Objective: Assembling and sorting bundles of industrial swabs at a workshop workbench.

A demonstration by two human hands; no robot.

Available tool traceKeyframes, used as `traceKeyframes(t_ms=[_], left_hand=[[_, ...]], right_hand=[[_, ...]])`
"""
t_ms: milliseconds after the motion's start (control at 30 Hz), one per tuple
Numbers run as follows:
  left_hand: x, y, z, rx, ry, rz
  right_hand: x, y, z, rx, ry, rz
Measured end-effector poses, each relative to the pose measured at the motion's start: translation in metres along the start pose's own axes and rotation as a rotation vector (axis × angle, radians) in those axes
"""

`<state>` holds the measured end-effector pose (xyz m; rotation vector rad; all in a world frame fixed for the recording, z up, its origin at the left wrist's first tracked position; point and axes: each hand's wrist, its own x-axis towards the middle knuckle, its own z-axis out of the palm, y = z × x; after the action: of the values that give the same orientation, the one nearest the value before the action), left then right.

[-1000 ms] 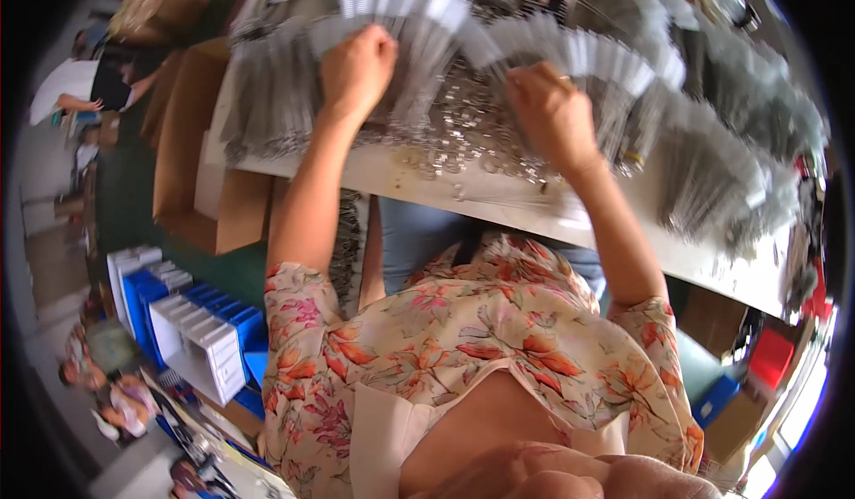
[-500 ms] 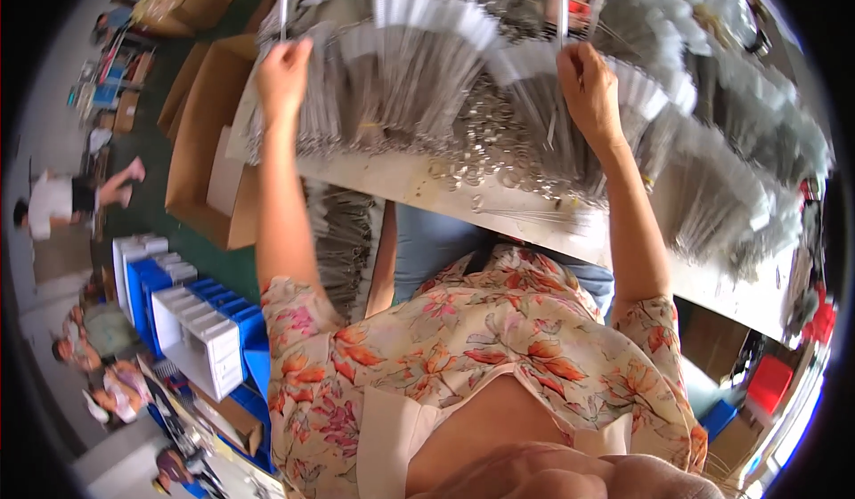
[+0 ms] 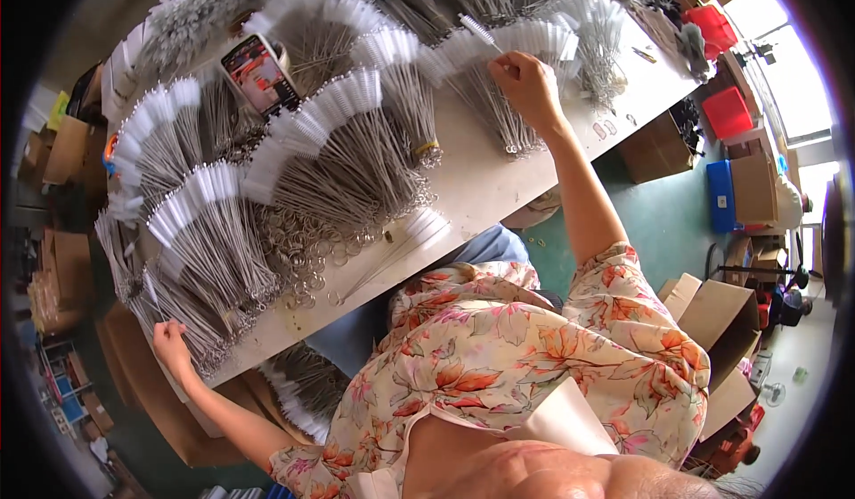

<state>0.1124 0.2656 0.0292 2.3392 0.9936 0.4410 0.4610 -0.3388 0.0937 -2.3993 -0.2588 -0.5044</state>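
My right hand (image 3: 525, 85), at the far right part of the table, pinches a wire-handled brush (image 3: 481, 30); its white bristle end points up and left over a fanned bundle of similar brushes (image 3: 525, 40). At the table's left edge, my left hand (image 3: 171, 343) is closed, with what looks like a thin brush handle between its fingers, beside another brush bundle (image 3: 183, 316). Loose metal rings (image 3: 312, 267) lie between the bundles. Several single brushes (image 3: 426, 227) rest near the front edge.
A phone (image 3: 258, 73) stands propped among the bundles on the white table (image 3: 472, 192). Cardboard boxes stand under its left end (image 3: 147, 392) and beyond its right end (image 3: 657, 152). A red bin (image 3: 726, 112) and a blue bin (image 3: 721, 196) are farther right.
The view has swung toward the right. My hands have spread farther apart, the left one lowering to the left bundle. The right hand still holds a brush upright, now over the right-hand bundle.
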Motion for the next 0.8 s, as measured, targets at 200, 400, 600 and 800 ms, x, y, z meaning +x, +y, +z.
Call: traceKeyframes(t_ms=[200,400,600,800], left_hand=[[0.006,0.043,0.003,-0.048,0.247,0.015],[0.013,0.049,-0.012,-0.350,0.257,-0.208],[0.015,0.058,-0.014,-0.133,0.615,0.231],[-0.038,0.138,-0.017,-0.417,0.470,-0.042]], right_hand=[[0.013,0.000,0.014,-0.327,-0.271,-0.043],[0.024,0.007,0.011,-0.211,-0.317,0.046],[0.070,0.053,-0.014,0.047,0.289,-0.299],[0.130,0.125,-0.116,-0.034,0.368,0.051]])
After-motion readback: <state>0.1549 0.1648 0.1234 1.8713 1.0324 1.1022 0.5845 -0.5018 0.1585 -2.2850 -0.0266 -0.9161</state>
